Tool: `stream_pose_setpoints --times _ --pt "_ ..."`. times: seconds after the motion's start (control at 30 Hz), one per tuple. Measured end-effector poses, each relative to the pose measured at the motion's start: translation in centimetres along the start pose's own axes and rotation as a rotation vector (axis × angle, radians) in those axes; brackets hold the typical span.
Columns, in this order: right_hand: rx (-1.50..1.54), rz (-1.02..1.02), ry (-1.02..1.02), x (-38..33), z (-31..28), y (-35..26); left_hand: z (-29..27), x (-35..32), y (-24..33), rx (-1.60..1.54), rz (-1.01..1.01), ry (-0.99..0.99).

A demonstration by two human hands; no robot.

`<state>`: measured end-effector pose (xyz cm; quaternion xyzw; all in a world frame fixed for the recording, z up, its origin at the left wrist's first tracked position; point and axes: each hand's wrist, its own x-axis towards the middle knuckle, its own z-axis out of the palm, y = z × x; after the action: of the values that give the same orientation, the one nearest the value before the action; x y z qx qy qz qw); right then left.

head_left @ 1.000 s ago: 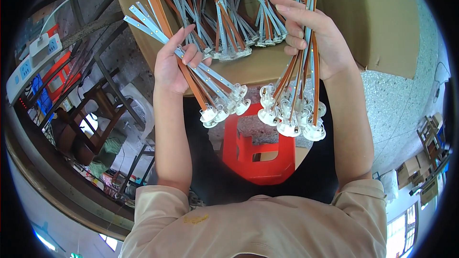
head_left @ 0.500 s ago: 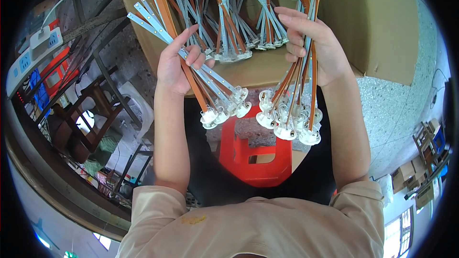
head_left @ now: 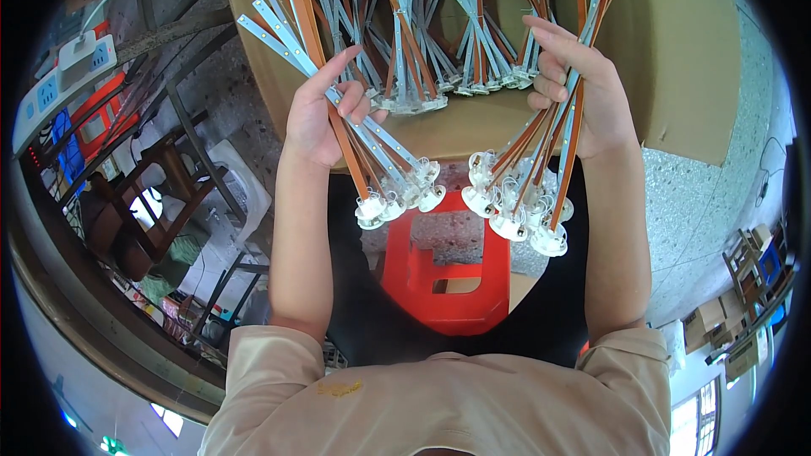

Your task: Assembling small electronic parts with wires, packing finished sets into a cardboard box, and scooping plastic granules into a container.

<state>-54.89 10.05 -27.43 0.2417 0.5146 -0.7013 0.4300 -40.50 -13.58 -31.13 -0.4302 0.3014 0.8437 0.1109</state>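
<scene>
My left hand is closed round a bunch of LED light strips, pale blue and orange-brown, with round clear plastic ends hanging down toward my lap. A second bunch of LED light strips is gripped in my right hand, its index finger stretched out toward the left. The round ends of the two bunches hang close to each other, with a gap between them. Beyond my hands stands an open cardboard box, in which several tied bundles of the same strips stand in a row.
A red plastic stool stands between my knees. To the left are a white power strip, a metal frame and a brown wooden chair. Stacked cardboard boxes lie far right. An open box flap sticks out at the right.
My right hand has moved a little to the right with its bunch, leaving more of the box's right-hand bundles in sight. My left hand and its bunch have shifted slightly right.
</scene>
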Motion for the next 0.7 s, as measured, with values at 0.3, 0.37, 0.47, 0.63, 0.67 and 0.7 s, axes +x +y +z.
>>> stream_pose_setpoints --times 0.3,0.37,0.47,0.63,0.67,0.7 --pt "-0.012 -0.006 -0.081 0.22 -0.66 -0.09 0.03 0.12 -0.14 0.012 -0.008 0.016" --pt "-0.008 -0.003 -0.085 0.29 -0.68 -0.08 0.05 0.10 -0.13 0.004 -0.011 0.017" --pt "0.019 -0.007 -0.084 0.54 -0.94 0.00 0.01 0.18 -0.13 -0.008 -0.012 0.015" --pt "0.078 -0.048 0.015 0.82 -1.03 0.18 0.11 0.19 -0.13 -0.016 -0.016 0.015" --pt "0.078 -0.047 0.014 0.83 -0.99 0.20 0.05 0.23 -0.16 -0.018 -0.014 0.018" --pt "0.073 -0.031 -0.002 0.82 -0.94 0.21 0.05 0.24 -0.17 -0.019 -0.012 0.022"
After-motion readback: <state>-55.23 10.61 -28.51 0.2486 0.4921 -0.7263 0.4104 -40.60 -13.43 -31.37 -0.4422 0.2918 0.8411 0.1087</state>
